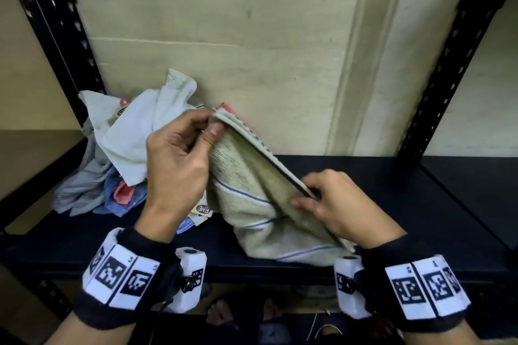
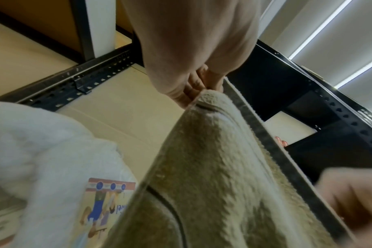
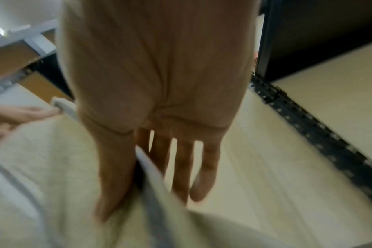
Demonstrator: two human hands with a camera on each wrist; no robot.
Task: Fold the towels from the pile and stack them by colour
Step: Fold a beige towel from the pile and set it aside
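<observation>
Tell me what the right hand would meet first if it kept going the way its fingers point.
Probably the back wall: the right hand pinches the towel, fingers pointing past it.

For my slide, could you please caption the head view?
Both hands, left hand and right hand, pinch a beige towel's edge beside the unfolded pile.

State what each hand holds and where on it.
Both hold the beige towel by its dark-trimmed edge: the left hand pinches the raised upper corner, and the right hand pinches the same edge lower down, near the shelf.
</observation>
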